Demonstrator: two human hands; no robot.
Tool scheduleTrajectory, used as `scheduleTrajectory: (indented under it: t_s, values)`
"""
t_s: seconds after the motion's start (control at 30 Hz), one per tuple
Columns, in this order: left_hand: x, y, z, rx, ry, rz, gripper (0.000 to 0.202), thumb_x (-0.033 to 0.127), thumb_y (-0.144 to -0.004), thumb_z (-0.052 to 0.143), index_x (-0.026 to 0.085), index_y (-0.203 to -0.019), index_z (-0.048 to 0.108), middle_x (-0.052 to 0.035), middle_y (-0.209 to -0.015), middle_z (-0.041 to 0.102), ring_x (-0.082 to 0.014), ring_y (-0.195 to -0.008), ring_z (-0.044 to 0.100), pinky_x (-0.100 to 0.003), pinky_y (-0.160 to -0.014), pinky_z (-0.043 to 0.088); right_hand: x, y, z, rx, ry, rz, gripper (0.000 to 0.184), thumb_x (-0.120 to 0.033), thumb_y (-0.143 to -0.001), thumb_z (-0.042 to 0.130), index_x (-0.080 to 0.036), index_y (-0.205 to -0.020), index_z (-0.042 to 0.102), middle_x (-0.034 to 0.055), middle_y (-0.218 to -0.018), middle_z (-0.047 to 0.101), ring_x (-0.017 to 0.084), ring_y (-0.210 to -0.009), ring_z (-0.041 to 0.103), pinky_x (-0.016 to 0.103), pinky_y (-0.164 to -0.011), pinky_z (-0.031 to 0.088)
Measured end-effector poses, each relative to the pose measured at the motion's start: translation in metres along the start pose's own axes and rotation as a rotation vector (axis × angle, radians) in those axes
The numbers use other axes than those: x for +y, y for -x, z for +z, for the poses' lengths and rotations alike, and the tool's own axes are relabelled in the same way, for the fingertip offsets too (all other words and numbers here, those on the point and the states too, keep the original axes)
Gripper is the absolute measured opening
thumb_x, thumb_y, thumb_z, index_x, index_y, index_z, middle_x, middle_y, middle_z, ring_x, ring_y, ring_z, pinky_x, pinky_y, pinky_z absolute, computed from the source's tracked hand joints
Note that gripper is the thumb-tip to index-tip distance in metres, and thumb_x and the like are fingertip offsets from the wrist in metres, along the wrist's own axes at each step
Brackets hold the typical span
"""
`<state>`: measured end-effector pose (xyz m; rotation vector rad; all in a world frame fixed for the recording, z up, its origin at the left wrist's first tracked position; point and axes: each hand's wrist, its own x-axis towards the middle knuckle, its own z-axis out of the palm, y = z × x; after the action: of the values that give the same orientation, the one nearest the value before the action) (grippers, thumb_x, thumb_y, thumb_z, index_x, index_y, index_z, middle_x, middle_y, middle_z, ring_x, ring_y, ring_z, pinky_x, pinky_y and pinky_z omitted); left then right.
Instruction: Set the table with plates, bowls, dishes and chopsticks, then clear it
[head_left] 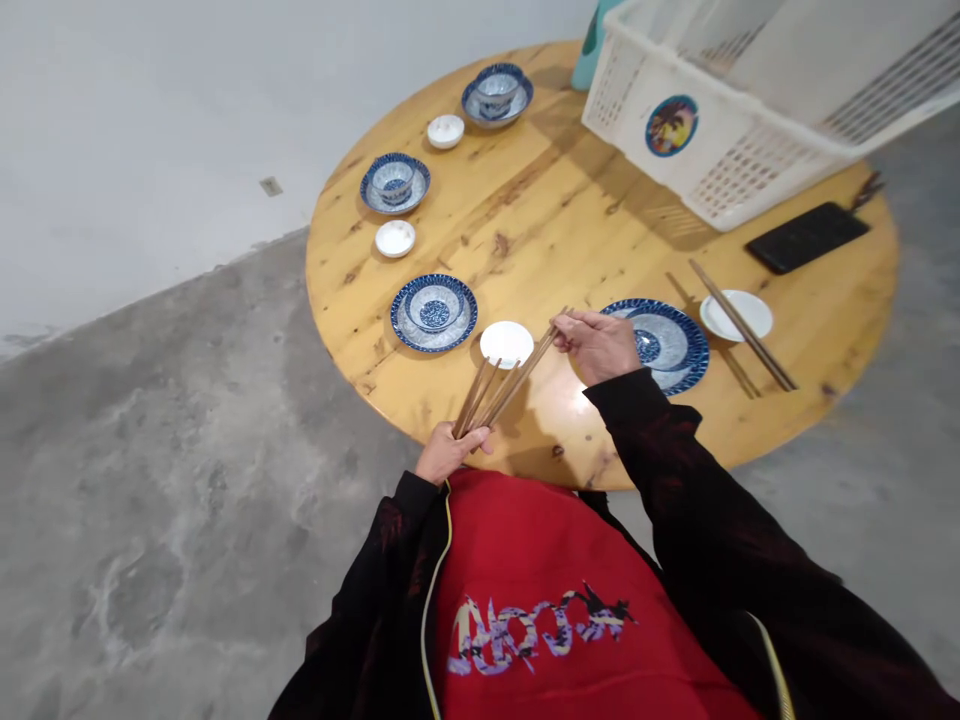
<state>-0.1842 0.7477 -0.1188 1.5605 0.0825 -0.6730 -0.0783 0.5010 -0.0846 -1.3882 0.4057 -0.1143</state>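
My left hand (448, 452) is wrapped round a bunch of wooden chopsticks (472, 402) at the near table edge, their ends fanned upward. With its fingers pinched, my right hand (598, 345) grips the upper ends of chopsticks (529, 368) whose lower ends reach to my left hand. Just beyond the bunch sits a small white dish (507, 343). Under my right wrist is a blue-patterned plate with a bowl (679, 345), partly hidden by the hand and sleeve. Left of the dish stands another blue-rimmed plate with a bowl (433, 312).
A pair of chopsticks (742, 325) lies across a white dish (754, 312) at right. Behind are a black phone (808, 237) and a large white plastic basket (720, 150). More plates with bowls (395, 183) and small dishes (445, 131) line the round table's (555, 220) left side.
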Motion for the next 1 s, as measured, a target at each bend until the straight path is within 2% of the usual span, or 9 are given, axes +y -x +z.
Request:
scheduleTrajectory:
  t_s: [0.07, 0.23, 0.33, 0.43, 0.63, 0.8, 0.9, 1.0]
  values:
    - [0.001, 0.002, 0.001, -0.005, 0.016, -0.016, 0.05, 0.059, -0.077, 0.07, 0.011, -0.065, 0.073, -0.0102, -0.092, 0.073, -0.0068, -0.057, 0.039, -0.024, -0.051, 0.027, 0.005, -0.005, 0.002, -0.01, -0.02, 0.054, 0.027, -0.037, -0.057, 0.086, -0.019, -0.065, 0.068, -0.0006, -0.059, 0.06, 0.009, -0.053, 0.053, 0.02, -0.046, 0.043]
    - [-0.004, 0.001, 0.002, 0.012, 0.011, -0.043, 0.051, 0.06, -0.078, 0.069, 0.011, -0.067, 0.072, -0.0045, -0.067, 0.065, -0.0074, -0.054, 0.037, -0.024, -0.052, 0.027, 0.017, -0.011, 0.01, -0.052, -0.088, 0.124, 0.026, -0.032, -0.057, 0.087, -0.017, -0.068, 0.07, 0.0001, -0.063, 0.063, 0.007, -0.053, 0.054, 0.018, -0.048, 0.045]
    - [-0.01, -0.002, 0.003, 0.016, -0.003, -0.049, 0.047, 0.057, -0.079, 0.069, 0.01, -0.074, 0.074, -0.0011, -0.06, 0.059, -0.0074, -0.053, 0.036, -0.024, -0.052, 0.026, 0.024, -0.017, 0.014, -0.073, -0.117, 0.164, 0.025, -0.028, -0.056, 0.089, -0.016, -0.068, 0.07, -0.0003, -0.062, 0.063, 0.007, -0.053, 0.053, 0.017, -0.048, 0.045]
    - [-0.012, -0.007, 0.005, 0.019, 0.015, -0.056, 0.044, 0.054, -0.08, 0.068, 0.01, -0.077, 0.074, -0.0009, -0.06, 0.059, -0.0073, -0.052, 0.035, -0.024, -0.052, 0.026, 0.031, -0.026, 0.017, -0.081, -0.071, 0.201, 0.024, -0.024, -0.059, 0.09, -0.016, -0.067, 0.068, -0.0013, -0.058, 0.062, 0.006, -0.051, 0.053, 0.016, -0.048, 0.046]
    - [-0.002, -0.021, 0.012, 0.079, 0.013, -0.088, 0.044, 0.054, -0.077, 0.069, 0.011, -0.068, 0.07, -0.0012, -0.056, 0.057, -0.0076, -0.051, 0.035, -0.025, -0.052, 0.026, 0.039, -0.052, 0.016, -0.066, 0.011, 0.241, 0.023, -0.016, -0.065, 0.086, -0.016, -0.06, 0.064, -0.0014, -0.054, 0.061, 0.006, -0.047, 0.053, 0.015, -0.041, 0.042]
    - [0.003, -0.04, 0.014, 0.143, 0.062, -0.131, 0.041, 0.052, -0.074, 0.071, 0.011, -0.081, 0.074, -0.0018, -0.061, 0.063, -0.0073, -0.049, 0.033, -0.024, -0.049, 0.023, 0.042, -0.077, 0.02, -0.039, 0.052, 0.229, 0.025, -0.013, -0.071, 0.083, -0.016, -0.059, 0.061, -0.003, -0.05, 0.057, 0.005, -0.043, 0.048, 0.012, -0.037, 0.038]
    - [0.004, -0.051, 0.012, 0.168, 0.099, -0.146, 0.039, 0.049, -0.074, 0.073, 0.012, -0.086, 0.076, -0.0003, -0.061, 0.063, -0.0061, -0.046, 0.03, -0.024, -0.048, 0.021, 0.043, -0.088, 0.024, -0.048, 0.054, 0.234, 0.028, -0.015, -0.073, 0.083, -0.016, -0.058, 0.059, -0.0007, -0.054, 0.061, 0.005, -0.043, 0.048, 0.013, -0.036, 0.036]
    - [0.004, -0.058, 0.009, 0.18, 0.111, -0.142, 0.035, 0.046, -0.076, 0.073, 0.013, -0.087, 0.076, 0.0001, -0.061, 0.063, -0.0061, -0.046, 0.031, -0.024, -0.049, 0.023, 0.045, -0.094, 0.026, -0.083, 0.005, 0.243, 0.03, -0.018, -0.072, 0.086, -0.018, -0.06, 0.058, 0.0, -0.06, 0.065, 0.006, -0.047, 0.051, 0.014, -0.038, 0.04]
